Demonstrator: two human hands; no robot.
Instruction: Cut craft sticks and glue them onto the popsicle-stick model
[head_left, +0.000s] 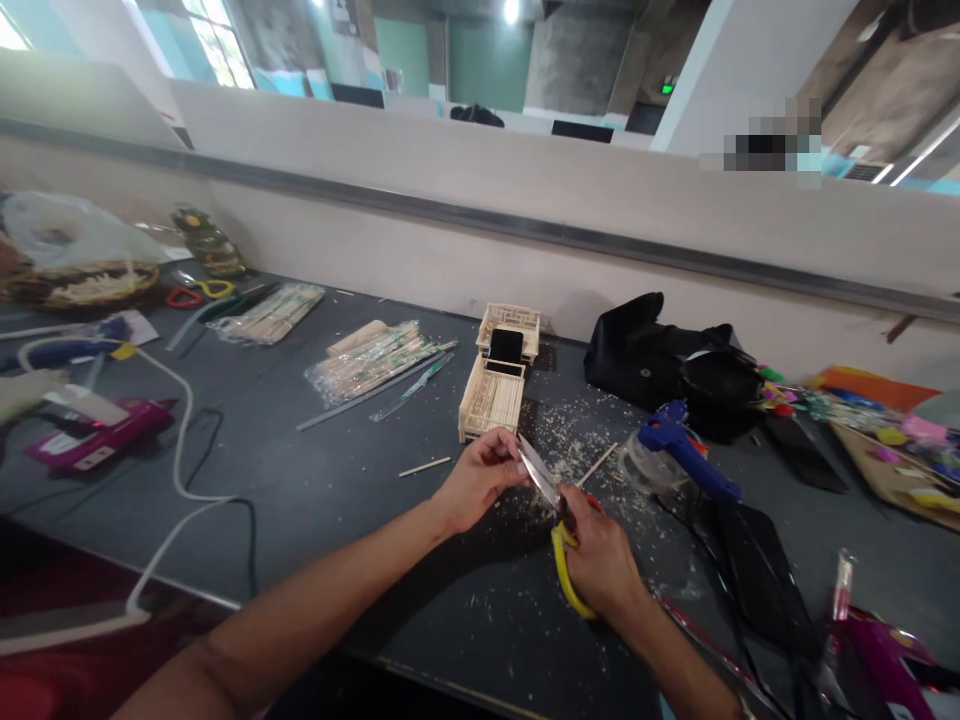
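- Scissors [543, 482] sit near five o'clock from the middle of the view, held above the table [337, 560], blades pointing towards eleven o'clock and the yellow handle loop towards six.
- Right hand [604, 560]: wrapped around the scissors' handles. How far apart the blades stand is hard to tell.
- Left hand [480, 480]: at nine o'clock from the scissors, thumb and fingers drawn together in a pinch beside the blade tips. Whether they grip a small piece cannot be told.
- Fingertip risk: the pinch is so near the blades that a slip, or a squeeze made with the fingertips between the edges, could nick the skin.
- Small-piece risk: if a short bit is in that pinch, a snap cut could send it flying, and it would be hard to find among the pale crumbs [570, 440] at one o'clock from the left hand.
- Model risk: the stick model [491, 400] stands at twelve o'clock from the left hand, just beyond the knuckles. A forward jerk of the wrist or a poke from the blade tips could shove it or loosen a joint.
- Loose-stick risk: one stick [424, 467] lies between nine and ten o'clock from the left hand, another [600, 462] at twelve from the right; a sweeping forearm or hand could roll either away.
- Snag risk: the blue glue gun [686, 450] rests between one and two o'clock from the right hand, and a wide elbow or wrist swing could knock it.
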